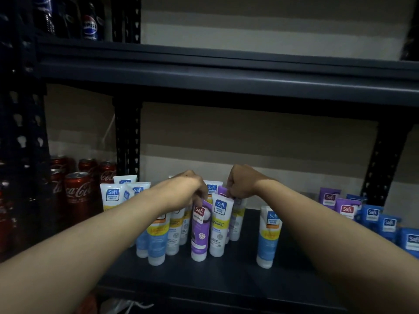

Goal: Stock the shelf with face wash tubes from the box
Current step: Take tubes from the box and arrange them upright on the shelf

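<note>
One wide-angle head camera is looking forward and slightly down along both forearms (90,236) into the shelf (238,279), sitting near it. The left hand (188,189) and right hand (242,182) are meeting mid-frame, tubes (221,225) just beneath them, cans (77,193) far left of the left hand.

Left hand (186,191) with fingertips hidden behind the top of the purple Safi Naturals tube (199,230), right hand (240,184) with fingertips buried among tube tops, its grip unclear, Pepsi bottles (89,21) cut by the top edge, blue Safi tubes (410,242) cut off at the right end of the shelf (238,279), small print unreadable
</note>
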